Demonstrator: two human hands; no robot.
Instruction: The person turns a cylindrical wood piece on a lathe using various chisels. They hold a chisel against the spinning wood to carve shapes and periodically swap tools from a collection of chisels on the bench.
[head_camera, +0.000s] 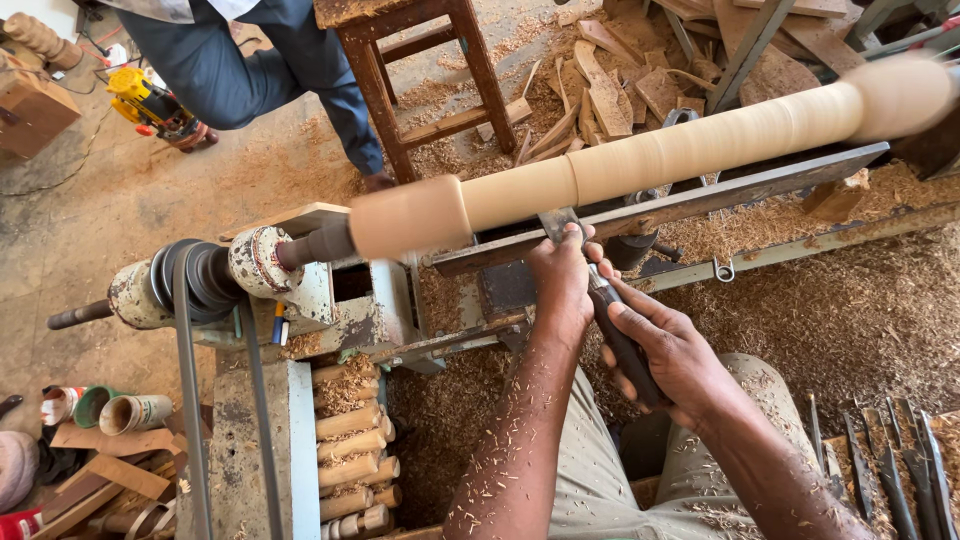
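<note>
At the lathe, chisel in both my hands.

The long pale wooden cylinder (650, 155) lies across the grey metal lathe (300, 290), blurred, above the flat steel tool rest (700, 195). My left hand (560, 285) is closed over the dark-handled steel chisel (610, 320) at the rest; my right hand (670, 355) is wrapped round its handle, just behind.

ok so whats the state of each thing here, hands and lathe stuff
left hand: pressing the chisel blade onto the tool rest
right hand: grip closed around the chisel handle
chisel: tip at the wood, laid across the rest
wooden spindle: mounted on the lathe, blurred
tool rest: lying along the spindle
spare chisels: lying unused at the right
</note>
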